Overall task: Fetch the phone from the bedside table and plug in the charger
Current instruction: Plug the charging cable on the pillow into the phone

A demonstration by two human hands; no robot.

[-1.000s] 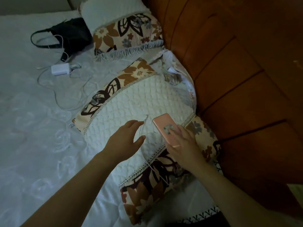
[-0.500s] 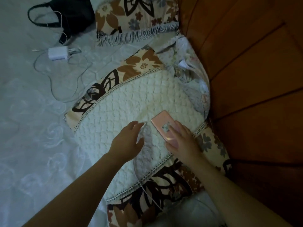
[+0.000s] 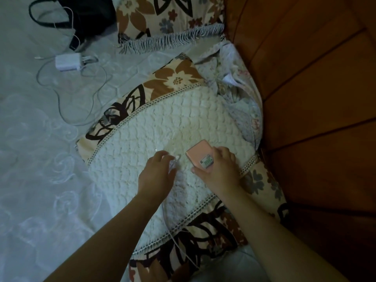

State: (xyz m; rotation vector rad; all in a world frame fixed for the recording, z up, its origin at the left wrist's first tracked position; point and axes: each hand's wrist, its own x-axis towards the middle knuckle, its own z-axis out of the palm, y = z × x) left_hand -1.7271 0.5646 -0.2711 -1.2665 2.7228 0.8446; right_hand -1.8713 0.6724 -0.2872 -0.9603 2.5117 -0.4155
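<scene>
Black bag [image 3: 89, 15] seen upper left; floral pillow [image 3: 168, 15] top centre; wooden headboard [image 3: 315, 98] along right.

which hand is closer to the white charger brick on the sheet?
Left. The left hand sits on the pillow, below and right of the charger brick. The right hand, holding the pink phone, is farther right.

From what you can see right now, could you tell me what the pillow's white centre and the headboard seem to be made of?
Pillow's white centre: soft quilted fabric, matte, stitched into puffy scales. Headboard: likely padded leather or vinyl, reddish-brown with a slight sheen and seamed panels; polished wood is possible.
</scene>
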